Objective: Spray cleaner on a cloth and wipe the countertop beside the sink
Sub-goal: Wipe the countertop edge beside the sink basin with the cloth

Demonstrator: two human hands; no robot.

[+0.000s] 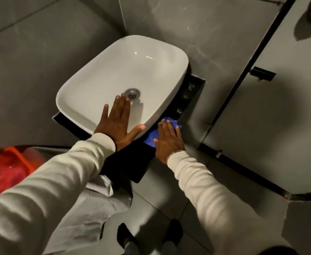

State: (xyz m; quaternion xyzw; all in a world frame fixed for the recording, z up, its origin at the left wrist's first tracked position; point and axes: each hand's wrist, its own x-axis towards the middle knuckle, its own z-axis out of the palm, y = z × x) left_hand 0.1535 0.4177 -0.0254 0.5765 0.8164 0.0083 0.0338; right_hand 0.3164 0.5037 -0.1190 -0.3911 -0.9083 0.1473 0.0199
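Two hands at work. Right hand [168, 139] lies flat, fingers apart, pressing blue cloth [153, 138] onto black bench [132, 159]. Left hand [117, 123], open and empty, braces on sink [95, 74] rim, likely for balance.

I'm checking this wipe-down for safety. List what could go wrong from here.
1. The blue cloth lies flat under the right hand near the edge of the black countertop; a long stroke may push it off.
2. The left hand presses on the rim of the white ceramic basin; if that rim is wet, it might slip.
3. The strip between basin and wall is narrow, so knuckles may scrape.
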